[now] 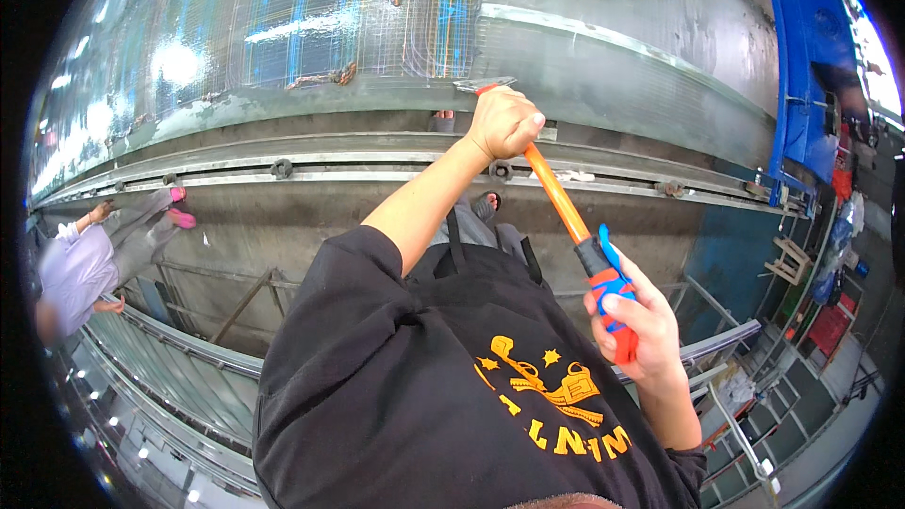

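A long-handled scraper (pixel 556 193) slants across the middle, with an orange pole, a red and blue grip and a flat greyish blade at its far end. My left hand (pixel 507 123) is closed around the pole close to the blade. Lower down, my right hand (pixel 637 320) wraps the red and blue grip, its thumb along it. The blade (pixel 481 84) is at the near edge of a wide, shiny, wet-looking surface (pixel 613 66); whether it touches cannot be told. Blue and yellow lines run across the surface's left part, and a brown clump (pixel 325 77) lies near its edge.
Metal rails (pixel 377 168) run along the near side of the surface. A blue machine frame (pixel 801 66) stands at the far right, with a small wooden stool (pixel 790 261) below it. Another person (pixel 85 259) in a pale top is at the left. Railings (pixel 189 335) lie behind me.
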### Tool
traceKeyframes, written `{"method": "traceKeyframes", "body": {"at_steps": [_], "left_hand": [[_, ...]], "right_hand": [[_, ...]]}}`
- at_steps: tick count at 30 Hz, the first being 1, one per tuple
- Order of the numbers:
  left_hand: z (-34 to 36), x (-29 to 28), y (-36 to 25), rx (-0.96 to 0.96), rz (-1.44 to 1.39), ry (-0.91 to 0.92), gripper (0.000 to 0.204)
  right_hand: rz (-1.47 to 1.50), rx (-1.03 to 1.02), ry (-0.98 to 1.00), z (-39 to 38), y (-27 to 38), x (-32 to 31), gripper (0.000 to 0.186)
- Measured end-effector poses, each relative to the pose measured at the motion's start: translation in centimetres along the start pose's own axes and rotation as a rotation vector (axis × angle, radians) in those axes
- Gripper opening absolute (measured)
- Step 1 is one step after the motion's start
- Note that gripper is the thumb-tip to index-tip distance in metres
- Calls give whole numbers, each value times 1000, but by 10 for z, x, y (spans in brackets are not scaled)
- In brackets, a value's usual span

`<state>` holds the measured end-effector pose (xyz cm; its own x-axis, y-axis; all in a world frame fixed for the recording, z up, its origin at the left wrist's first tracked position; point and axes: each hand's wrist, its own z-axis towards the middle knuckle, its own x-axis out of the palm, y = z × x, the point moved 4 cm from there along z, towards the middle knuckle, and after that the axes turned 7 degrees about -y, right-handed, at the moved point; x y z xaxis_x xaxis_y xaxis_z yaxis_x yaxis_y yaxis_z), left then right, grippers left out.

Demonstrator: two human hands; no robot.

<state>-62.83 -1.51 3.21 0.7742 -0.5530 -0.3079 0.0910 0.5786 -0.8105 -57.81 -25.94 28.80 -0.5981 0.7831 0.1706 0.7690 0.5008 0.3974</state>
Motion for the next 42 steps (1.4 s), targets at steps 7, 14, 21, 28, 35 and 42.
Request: {"method": "traceKeyframes", "body": {"at_steps": [7, 14, 21, 28, 35, 42], "left_hand": [[30, 0, 16, 14, -118, -109, 24], [88, -12, 56, -16, -97, -36, 25], [179, -13, 121, 49, -100, -53, 26], [345, -25, 261, 229, 21, 5, 29], [463, -6, 344, 116, 77, 106, 40], [392, 20, 258, -16, 35, 399, 52]], "right_hand": [[-85, 88, -56, 12, 65, 32, 82], [-153, 106, -66, 40, 131, 62, 85], [-54, 48, -108, 91, 199, 93, 85], [3, -128, -109, 219, 272, 155, 81], [106, -251, -45, 293, 365, 187, 70], [98, -247, -1, 220, 291, 123, 73]]}}
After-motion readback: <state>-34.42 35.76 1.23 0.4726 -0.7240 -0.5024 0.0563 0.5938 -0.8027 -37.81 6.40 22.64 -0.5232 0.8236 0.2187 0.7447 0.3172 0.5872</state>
